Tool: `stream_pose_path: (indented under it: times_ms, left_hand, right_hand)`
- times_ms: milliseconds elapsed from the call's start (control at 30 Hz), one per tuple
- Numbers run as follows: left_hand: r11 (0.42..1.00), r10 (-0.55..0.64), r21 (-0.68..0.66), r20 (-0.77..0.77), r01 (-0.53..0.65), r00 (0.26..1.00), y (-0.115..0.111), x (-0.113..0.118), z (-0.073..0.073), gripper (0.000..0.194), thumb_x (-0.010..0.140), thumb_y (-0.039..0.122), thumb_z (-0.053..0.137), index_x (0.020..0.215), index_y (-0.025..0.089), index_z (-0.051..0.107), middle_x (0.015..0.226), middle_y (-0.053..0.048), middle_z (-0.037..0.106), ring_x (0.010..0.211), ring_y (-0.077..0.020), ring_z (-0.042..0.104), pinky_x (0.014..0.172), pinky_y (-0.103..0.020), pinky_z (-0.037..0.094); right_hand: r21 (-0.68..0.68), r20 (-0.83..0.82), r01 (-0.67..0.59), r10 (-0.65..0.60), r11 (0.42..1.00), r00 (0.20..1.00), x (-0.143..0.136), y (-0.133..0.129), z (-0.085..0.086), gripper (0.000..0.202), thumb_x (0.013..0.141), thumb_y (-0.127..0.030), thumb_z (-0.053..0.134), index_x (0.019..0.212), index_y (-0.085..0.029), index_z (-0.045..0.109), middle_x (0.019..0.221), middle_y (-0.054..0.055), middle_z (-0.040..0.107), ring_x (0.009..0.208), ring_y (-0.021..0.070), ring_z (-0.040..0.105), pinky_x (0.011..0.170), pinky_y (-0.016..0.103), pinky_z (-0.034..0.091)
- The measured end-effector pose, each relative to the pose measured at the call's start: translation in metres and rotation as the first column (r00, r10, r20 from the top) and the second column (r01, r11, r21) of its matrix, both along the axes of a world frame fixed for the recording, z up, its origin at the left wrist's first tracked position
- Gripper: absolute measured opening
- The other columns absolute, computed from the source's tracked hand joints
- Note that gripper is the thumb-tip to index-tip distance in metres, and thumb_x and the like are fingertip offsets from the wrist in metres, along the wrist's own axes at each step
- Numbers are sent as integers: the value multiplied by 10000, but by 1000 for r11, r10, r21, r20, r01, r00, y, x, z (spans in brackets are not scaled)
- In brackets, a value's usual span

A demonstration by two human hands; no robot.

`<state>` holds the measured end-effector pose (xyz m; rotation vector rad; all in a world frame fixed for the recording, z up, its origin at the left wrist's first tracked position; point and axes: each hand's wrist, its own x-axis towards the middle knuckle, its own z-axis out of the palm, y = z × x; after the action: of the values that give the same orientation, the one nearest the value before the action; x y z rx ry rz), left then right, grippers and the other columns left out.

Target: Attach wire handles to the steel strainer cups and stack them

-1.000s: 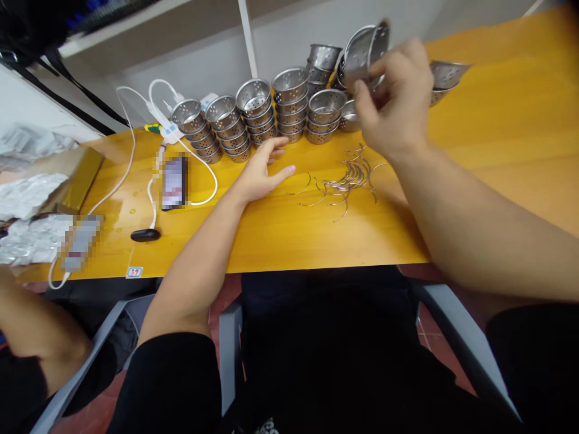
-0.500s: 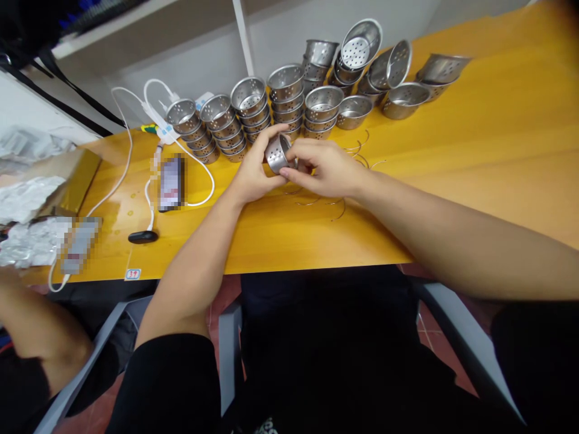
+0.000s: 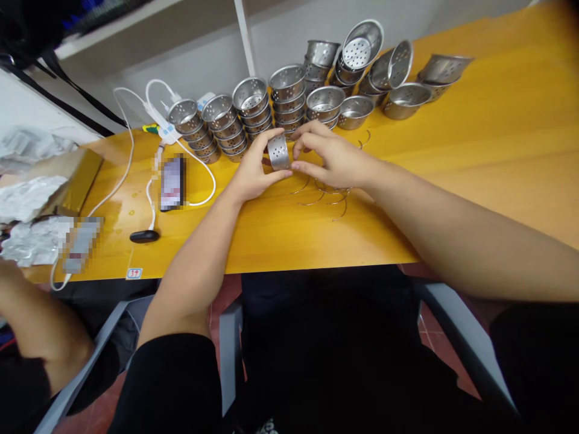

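A small perforated metal cup (image 3: pixel 278 152) lies tilted on its side in my left hand (image 3: pixel 254 170), thumb below and fingers above it. My right hand (image 3: pixel 332 155) is at the cup's right side, thumb near its lower edge and fingers curled; whether it grips the cup or something small is hidden. Several thin curved wires (image 3: pixel 312 202) lie on the table under and beside my right hand. Behind the hands stand stacks of similar perforated cups (image 3: pixel 250 96).
The yellow table (image 3: pixel 280 241) also bears a phone (image 3: pixel 172 184), white cables, a black oval object (image 3: pixel 144 236) and, at the left, a cardboard box (image 3: pixel 84 181) with plastic bags. Leaning cups (image 3: pixel 400 66) stand at the back right. Another person's arm (image 3: pixel 43 325) shows at lower left.
The cup has turned in my left hand, so its perforated side faces up more. My right hand's fingers have drawn back slightly to the right, out of the cup's opening.
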<state>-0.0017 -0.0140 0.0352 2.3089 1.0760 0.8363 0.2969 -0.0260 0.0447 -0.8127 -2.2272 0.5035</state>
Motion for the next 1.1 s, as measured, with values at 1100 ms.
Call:
stream_pose_path:
  times_ms: [1100]
  left_hand:
    - [969,92,216,134,-120,987,44,-22,-29,1222,861,1161,923,1730,340,670,1682,-155,776,1662,-450,764,1488,-648,614]
  right_hand:
    - [12,154,27,-29,1000,988,30,17,-1,454,1197,-765,864,1302,-325,905,1493,171,814,1472,498,773,1388,722,611]
